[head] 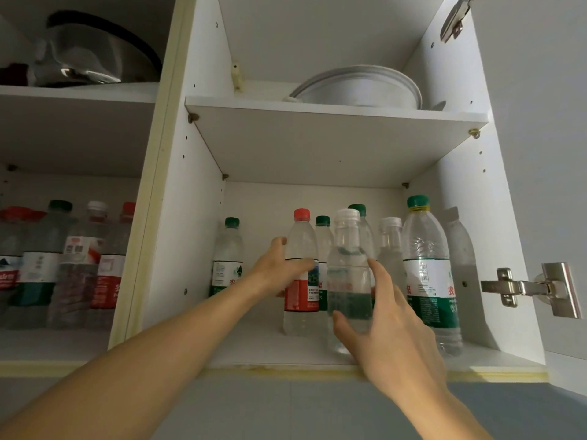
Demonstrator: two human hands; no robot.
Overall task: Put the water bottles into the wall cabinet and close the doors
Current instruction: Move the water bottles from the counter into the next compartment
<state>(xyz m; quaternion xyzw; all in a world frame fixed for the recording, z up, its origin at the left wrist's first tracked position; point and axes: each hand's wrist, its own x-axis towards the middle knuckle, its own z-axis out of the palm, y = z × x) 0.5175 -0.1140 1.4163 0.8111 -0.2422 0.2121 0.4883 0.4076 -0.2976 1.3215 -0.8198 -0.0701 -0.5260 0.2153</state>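
Right hand (390, 325) grip clasps white-capped bottle (348, 281); left hand (279, 271) grip clasps red-capped bottle (301, 274).

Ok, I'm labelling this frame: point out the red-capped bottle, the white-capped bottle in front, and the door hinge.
red-capped bottle (301, 292): head view, red label.
white-capped bottle (347, 249): head view, clear shoulder.
door hinge (521, 288): head view, metal arm.

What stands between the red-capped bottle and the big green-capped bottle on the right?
In the head view, the white-capped bottle the right hand holds stands between the red-capped bottle and the big green-capped bottle, others behind.
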